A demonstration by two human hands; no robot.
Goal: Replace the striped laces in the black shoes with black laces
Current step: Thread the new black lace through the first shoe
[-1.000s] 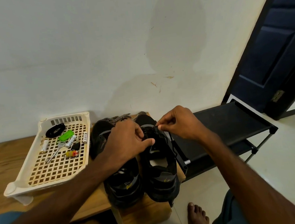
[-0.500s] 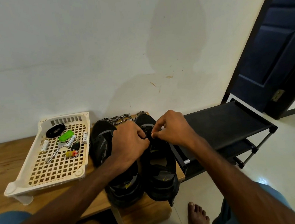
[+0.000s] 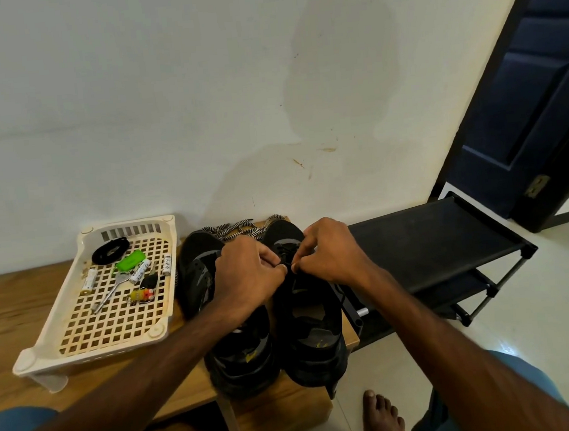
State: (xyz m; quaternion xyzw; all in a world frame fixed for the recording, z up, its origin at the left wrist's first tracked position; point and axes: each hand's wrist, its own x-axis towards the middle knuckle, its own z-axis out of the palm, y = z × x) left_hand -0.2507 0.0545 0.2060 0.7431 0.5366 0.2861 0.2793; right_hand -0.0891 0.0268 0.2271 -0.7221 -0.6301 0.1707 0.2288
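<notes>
Over the right-hand shoe (image 3: 307, 320), lying heel-near, toe-far, left hand (image 3: 247, 277) and right hand (image 3: 331, 257) meet fingertip to fingertip, both pinching the black lace (image 3: 284, 250) (neither is nearer).

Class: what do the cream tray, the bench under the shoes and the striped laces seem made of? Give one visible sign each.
Tray: probably moulded plastic, matte cream; a grid of square holes. Bench: wood or wood-look laminate, smooth; brown grain lines. Striped laces: woven fabric cord; black-and-white braid.
</notes>
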